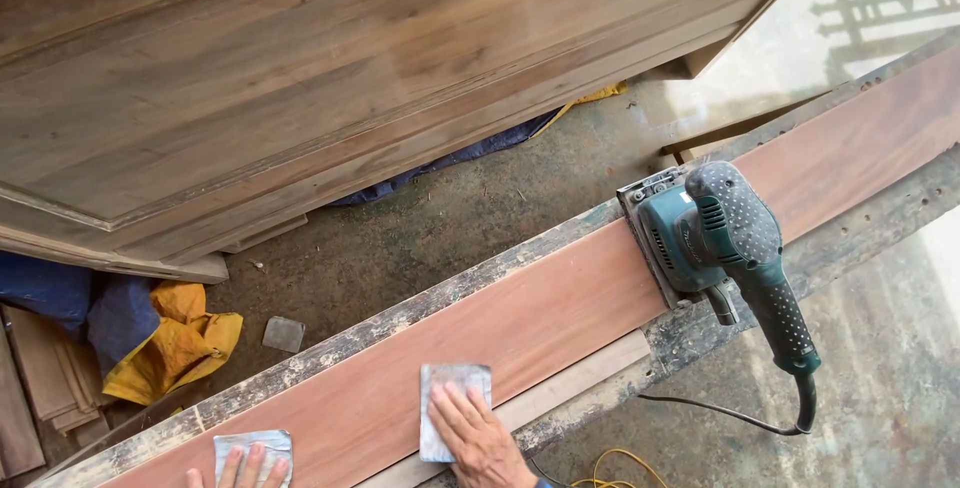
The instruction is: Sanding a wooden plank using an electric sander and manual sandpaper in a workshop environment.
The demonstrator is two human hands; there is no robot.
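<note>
A long reddish board [560,318] runs diagonally from the lower left of the frame to the upper right, resting on a rough, dust-crusted bench [870,233] whose edges show on both sides of it. At the bottom centre the right hand [478,438] lies flat with fingers spread, pressing a grey sheet of sandpaper [450,398] onto the board; the sheet is rectangular and its long axis stands nearly upright in the frame, across the board's length. At the bottom left edge the left hand [238,470], only its fingertips in view, rests flat on a second, crumpled sandpaper piece [255,451] lying near the board's far edge. To the right of centre a teal electric sander [715,238] sits on the board untouched, its pad toward the upper left and its dotted handle pointing to the lower right, where a black cord [730,410] trails off the bench. It bears a small light label on its side, too small to read. Between the right hand and the sander the board lies bare. A large wooden door panel [300,78] fills the upper left; yellow and blue cloth [170,343] lies bunched on the concrete floor at the left.
</note>
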